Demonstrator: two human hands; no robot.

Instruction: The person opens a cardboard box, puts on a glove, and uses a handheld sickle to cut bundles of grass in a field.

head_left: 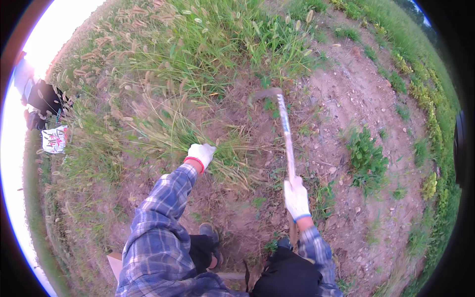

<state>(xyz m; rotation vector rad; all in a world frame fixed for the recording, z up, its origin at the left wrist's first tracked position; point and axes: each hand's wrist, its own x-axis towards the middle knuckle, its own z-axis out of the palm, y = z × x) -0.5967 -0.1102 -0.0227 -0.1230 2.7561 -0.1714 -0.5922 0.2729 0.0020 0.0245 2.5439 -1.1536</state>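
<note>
My left hand (200, 154), in a white knit glove with a red cuff, is closed around a bunch of cut or pulled foxtail grass (172, 130). Seed heads fan out to its upper left, and stems stick out to its lower right. My right hand (296, 198), in a white glove with a blue cuff, grips the long wooden handle of a sickle (287, 128). The sickle's curved blade points left, above bare soil and low weeds. A clump of flattened grass (237, 163) lies between my two hands.
Tall foxtail grass (207, 44) stands ahead. A leafy green plant (367, 159) grows in the stony soil at right. A white bag with writing (54, 139) and dark objects (45, 97) are at far left, near what looks like a person. My shoes (209, 234) are below.
</note>
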